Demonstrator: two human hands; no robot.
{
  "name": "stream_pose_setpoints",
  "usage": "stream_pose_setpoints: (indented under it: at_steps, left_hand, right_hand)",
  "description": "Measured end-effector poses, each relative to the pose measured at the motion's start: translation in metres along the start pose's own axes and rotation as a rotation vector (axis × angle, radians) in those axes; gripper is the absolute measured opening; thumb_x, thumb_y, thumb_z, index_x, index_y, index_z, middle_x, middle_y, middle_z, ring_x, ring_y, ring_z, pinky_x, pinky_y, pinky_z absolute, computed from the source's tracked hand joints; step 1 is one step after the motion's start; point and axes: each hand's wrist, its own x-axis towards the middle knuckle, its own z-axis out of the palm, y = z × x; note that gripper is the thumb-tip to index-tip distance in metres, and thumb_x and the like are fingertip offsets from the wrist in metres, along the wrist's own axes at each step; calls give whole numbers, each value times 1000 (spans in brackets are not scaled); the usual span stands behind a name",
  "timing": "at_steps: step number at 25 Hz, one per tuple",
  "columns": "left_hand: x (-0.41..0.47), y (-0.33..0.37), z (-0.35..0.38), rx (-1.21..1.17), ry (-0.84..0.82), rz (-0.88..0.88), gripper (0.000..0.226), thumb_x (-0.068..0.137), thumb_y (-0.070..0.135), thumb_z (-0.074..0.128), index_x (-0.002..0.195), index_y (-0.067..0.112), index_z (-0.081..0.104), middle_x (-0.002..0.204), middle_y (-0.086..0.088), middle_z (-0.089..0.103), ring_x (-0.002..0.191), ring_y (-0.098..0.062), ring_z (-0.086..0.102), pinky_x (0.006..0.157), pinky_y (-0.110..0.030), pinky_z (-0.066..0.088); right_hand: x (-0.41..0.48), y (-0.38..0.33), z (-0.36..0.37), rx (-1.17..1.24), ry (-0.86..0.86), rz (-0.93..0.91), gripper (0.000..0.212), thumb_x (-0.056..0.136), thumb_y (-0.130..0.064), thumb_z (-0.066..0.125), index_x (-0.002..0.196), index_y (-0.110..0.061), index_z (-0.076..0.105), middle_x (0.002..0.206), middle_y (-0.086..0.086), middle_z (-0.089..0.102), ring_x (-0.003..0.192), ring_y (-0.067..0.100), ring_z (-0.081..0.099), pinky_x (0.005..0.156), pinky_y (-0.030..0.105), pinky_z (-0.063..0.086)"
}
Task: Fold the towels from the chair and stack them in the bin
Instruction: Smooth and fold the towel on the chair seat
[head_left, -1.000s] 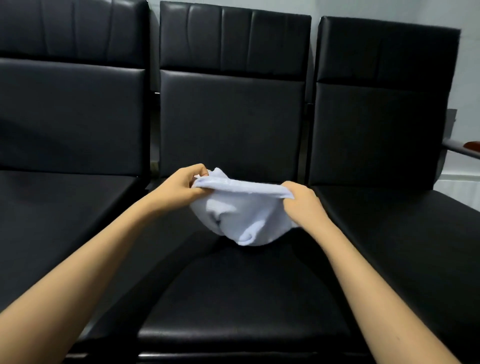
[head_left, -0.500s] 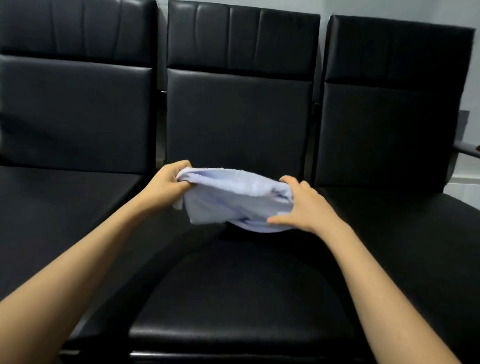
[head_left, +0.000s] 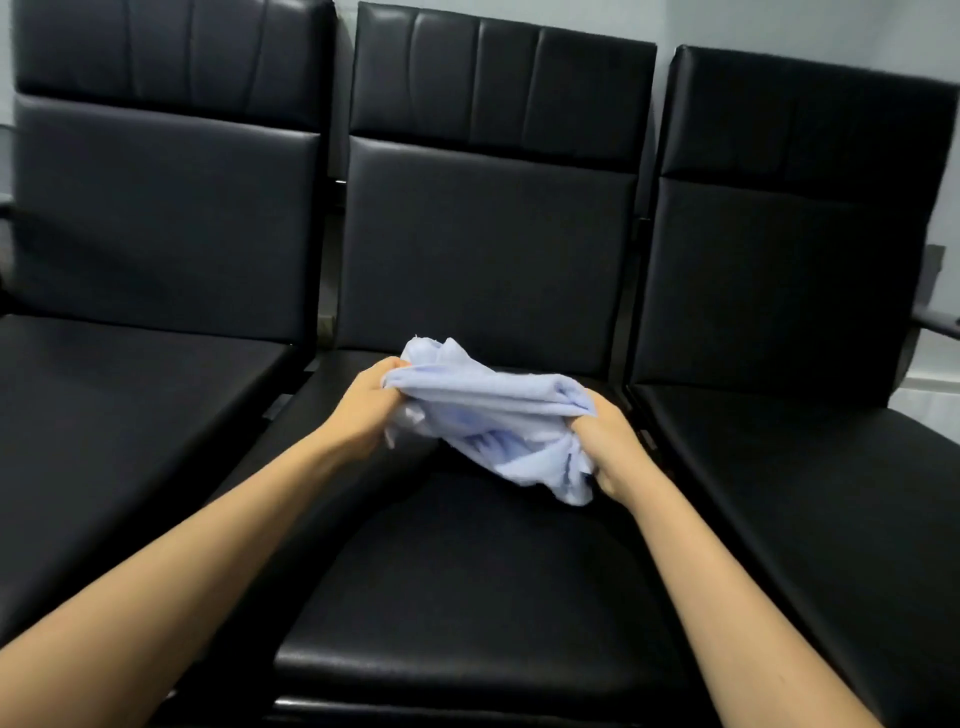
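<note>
chair (head_left: 457, 597): black middle seat, below your hands | towel (head_left: 493, 410): pale blue; crumpled; bunched over that seat between your hands | left hand (head_left: 363, 410): fingers curled, gripping its upper end | right hand (head_left: 608, 447): fingers curled, clutching its lower end

Towel (head_left: 488, 410): soft pale-blue cloth, matt, nappy terry-like surface, crumpled. Chairs (head_left: 483, 249): black leather-like upholstery, smooth, faint sheen, fine grain on the seat front. Wall (head_left: 779, 26): pale, matt, painted-looking.
</note>
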Motion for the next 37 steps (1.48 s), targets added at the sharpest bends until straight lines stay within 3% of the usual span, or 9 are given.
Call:
stream_pose_setpoints:
  at_steps: [2,5,10,13,16,23,27,30,37]
  left_hand:
    - [-1,11,9,-115,21,-25,11,82,10,50,80,11,61,63,6,57,54,-6,50,44,-17,37]
    - [-4,20,11,353,-189,-6,22,90,4,47,106,10,60,88,-3,58,62,-5,50,47,-10,37]
    - [-4,8,12,1040,-343,-59,22,83,37,58,72,20,50,78,2,59,73,-16,54,67,-29,44]
    - [-4,23,16,642,-134,111,21,83,28,43,84,16,60,82,-4,59,74,-18,55,56,-26,43]
    - [1,27,6,331,-55,152,25,76,6,44,68,24,60,62,-13,54,56,-23,53,46,-27,39]
    - [9,13,6,771,-377,-27,19,72,34,67,79,20,57,74,1,57,66,-11,55,57,-23,46]
    - [10,22,-3,1310,-335,-186,5,77,9,57,75,13,55,68,-3,59,55,-17,56,47,-24,41]
    - [29,36,-7,1105,-188,58,9,76,1,51,73,10,53,86,-13,64,80,-28,62,59,-27,40]
    - [31,125,-18,421,-158,126,17,73,11,61,86,22,58,65,-4,59,42,-11,54,34,-22,38]
  right_hand:
    - [-1,1,0,64,-14,-113,19,90,-24,51,72,-16,52,66,4,53,59,15,48,54,25,38]
    - [-2,7,-1,-92,-119,-547,10,79,-18,59,89,-19,58,82,2,59,78,13,57,64,29,48]
    - [5,30,12,-655,78,-534,82,75,5,55,143,-28,25,122,4,28,112,23,39,89,36,46]
    - [12,34,14,-379,399,-389,52,81,4,47,130,-15,48,123,11,45,111,31,46,81,34,41]
    - [15,28,20,175,326,-220,17,89,-4,42,87,-12,58,89,9,59,78,23,56,56,25,37]
    - [4,9,28,778,113,-83,21,96,-11,43,76,-15,49,64,0,50,59,12,51,48,18,44]
    - [-9,30,12,-623,15,-552,30,87,-24,56,116,-21,49,106,1,58,94,24,59,72,31,45]
    - [-12,16,-5,-1036,87,-590,46,89,-19,51,133,-19,38,121,8,47,106,33,57,76,37,43]
    - [-7,-69,-84,-305,271,-462,16,86,-7,46,80,-19,55,80,0,59,78,20,58,62,30,44]
